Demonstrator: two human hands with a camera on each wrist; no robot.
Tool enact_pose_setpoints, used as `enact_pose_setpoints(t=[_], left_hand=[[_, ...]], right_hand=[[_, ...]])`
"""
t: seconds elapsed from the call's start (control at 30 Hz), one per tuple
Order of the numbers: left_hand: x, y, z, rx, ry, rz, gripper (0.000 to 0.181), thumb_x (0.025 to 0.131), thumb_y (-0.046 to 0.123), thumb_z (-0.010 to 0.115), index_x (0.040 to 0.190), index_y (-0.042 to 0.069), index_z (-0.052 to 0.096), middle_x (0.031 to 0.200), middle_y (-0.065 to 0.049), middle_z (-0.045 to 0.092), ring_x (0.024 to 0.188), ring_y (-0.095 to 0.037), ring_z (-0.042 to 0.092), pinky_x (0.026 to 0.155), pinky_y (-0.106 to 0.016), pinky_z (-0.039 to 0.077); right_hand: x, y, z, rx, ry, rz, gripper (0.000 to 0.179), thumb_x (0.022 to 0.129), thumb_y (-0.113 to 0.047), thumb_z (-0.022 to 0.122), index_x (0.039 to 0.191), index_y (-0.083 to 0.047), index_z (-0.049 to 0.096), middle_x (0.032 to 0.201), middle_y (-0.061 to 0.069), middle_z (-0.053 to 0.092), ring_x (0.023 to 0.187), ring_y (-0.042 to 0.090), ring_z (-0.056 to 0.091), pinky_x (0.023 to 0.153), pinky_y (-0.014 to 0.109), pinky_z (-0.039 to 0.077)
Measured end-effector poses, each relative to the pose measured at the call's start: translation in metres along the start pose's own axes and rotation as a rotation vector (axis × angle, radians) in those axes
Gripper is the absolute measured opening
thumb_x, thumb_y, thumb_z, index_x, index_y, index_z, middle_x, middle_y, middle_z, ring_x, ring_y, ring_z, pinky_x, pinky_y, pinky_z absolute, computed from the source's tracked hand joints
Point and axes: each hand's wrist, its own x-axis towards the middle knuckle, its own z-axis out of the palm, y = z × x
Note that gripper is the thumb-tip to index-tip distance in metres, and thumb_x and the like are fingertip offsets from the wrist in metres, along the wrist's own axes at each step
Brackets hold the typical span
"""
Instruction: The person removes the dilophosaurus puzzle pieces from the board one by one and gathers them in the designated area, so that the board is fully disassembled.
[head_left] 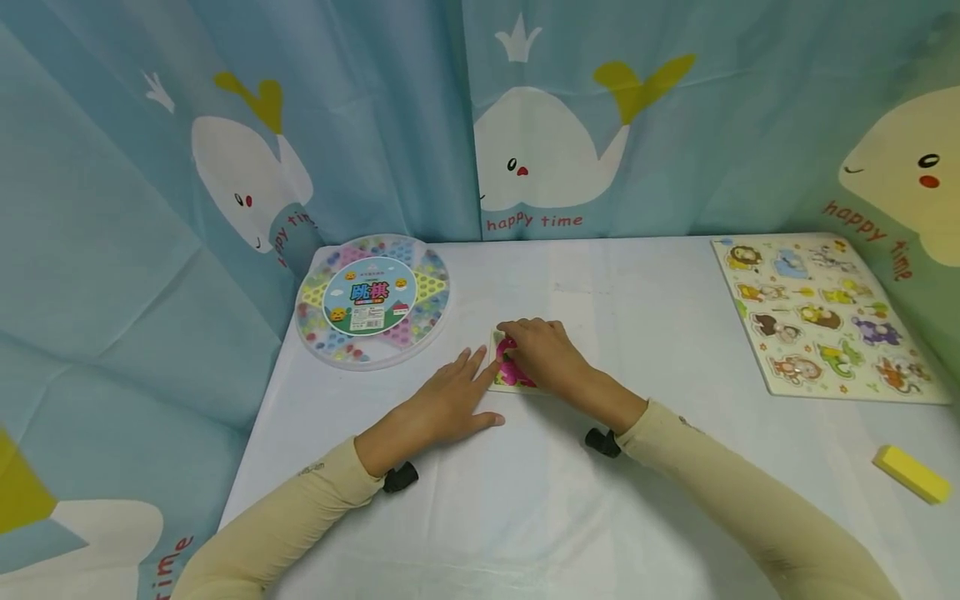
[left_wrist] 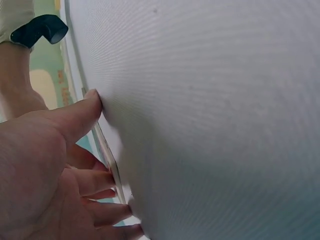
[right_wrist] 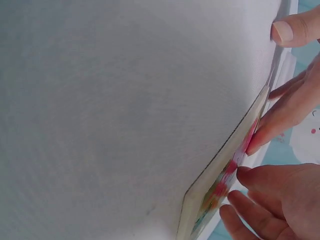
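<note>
A small puzzle board (head_left: 514, 377) with a pink figure on a pale frame lies flat on the white table. My left hand (head_left: 450, 398) reaches it from the left; its spread fingers touch the board's left side, while the thumb rests on the tablecloth. Over the board's right part, my right hand (head_left: 551, 357) has its fingers bent down and pinches a puzzle piece at the surface, mostly hidden under the hand. In the right wrist view, the board (right_wrist: 217, 172) shows its thick pale edge, with the right thumb against its pink and orange picture.
A round Chinese checkers box (head_left: 369, 296) lies at the back left. At the right lie a large animal peg puzzle (head_left: 825, 321) and a yellow block (head_left: 911, 473). A blue curtain (head_left: 420, 125) with whales hangs behind the table and at its sides.
</note>
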Motion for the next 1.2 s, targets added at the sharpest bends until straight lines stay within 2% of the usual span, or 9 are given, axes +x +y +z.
enact_pose_setpoints(t=[0.17, 0.4, 0.6, 0.77, 1.0, 1.2], left_hand=[[0.001, 0.0, 0.002, 0.021, 0.007, 0.005, 0.087, 0.103, 0.057, 0.061, 0.168, 0.009, 0.027, 0.175, -0.02, 0.017, 0.16, -0.044, 0.021, 0.124, -0.056, 0.033], [0.001, 0.003, 0.001, 0.055, 0.017, 0.003, 0.087, 0.103, 0.059, 0.059, 0.168, 0.008, 0.028, 0.174, -0.021, 0.019, 0.159, -0.045, 0.024, 0.123, -0.055, 0.034], [0.001, 0.004, 0.001, 0.059, 0.015, 0.001, 0.088, 0.103, 0.058, 0.06, 0.167, 0.007, 0.029, 0.173, -0.023, 0.02, 0.158, -0.047, 0.025, 0.123, -0.055, 0.035], [0.001, 0.005, 0.001, 0.08, 0.017, 0.005, 0.087, 0.103, 0.058, 0.061, 0.166, 0.006, 0.031, 0.173, -0.024, 0.022, 0.157, -0.047, 0.027, 0.122, -0.054, 0.037], [0.0, 0.006, -0.001, 0.06, -0.009, -0.013, 0.087, 0.104, 0.059, 0.058, 0.168, 0.008, 0.028, 0.174, -0.023, 0.017, 0.159, -0.046, 0.022, 0.123, -0.054, 0.035], [0.001, 0.006, -0.001, 0.085, -0.004, -0.009, 0.087, 0.104, 0.059, 0.057, 0.168, 0.008, 0.028, 0.174, -0.023, 0.018, 0.159, -0.046, 0.023, 0.123, -0.052, 0.035]], right_hand=[[0.001, -0.004, -0.001, -0.029, 0.011, -0.001, 0.051, 0.097, -0.015, 0.078, 0.144, -0.003, 0.062, 0.132, 0.017, 0.073, 0.124, 0.038, 0.068, 0.107, 0.062, 0.049], [0.004, -0.004, -0.003, -0.014, 0.014, -0.007, 0.052, 0.095, -0.014, 0.08, 0.142, -0.001, 0.064, 0.13, 0.017, 0.074, 0.118, 0.037, 0.071, 0.104, 0.062, 0.051], [0.007, -0.006, -0.007, 0.025, -0.041, 0.04, 0.051, 0.095, -0.011, 0.08, 0.142, -0.001, 0.063, 0.133, 0.017, 0.072, 0.124, 0.038, 0.066, 0.107, 0.063, 0.047], [0.009, -0.008, -0.01, 0.014, -0.084, 0.039, 0.051, 0.095, -0.009, 0.079, 0.142, 0.0, 0.061, 0.133, 0.019, 0.069, 0.127, 0.039, 0.062, 0.108, 0.063, 0.046], [0.011, -0.011, -0.012, 0.026, -0.185, 0.064, 0.053, 0.099, -0.009, 0.073, 0.148, -0.002, 0.057, 0.141, 0.021, 0.059, 0.129, 0.04, 0.054, 0.104, 0.059, 0.045], [0.012, -0.009, -0.011, 0.045, -0.197, 0.093, 0.048, 0.1, -0.01, 0.071, 0.147, -0.004, 0.059, 0.142, 0.02, 0.054, 0.127, 0.039, 0.05, 0.102, 0.058, 0.043]])
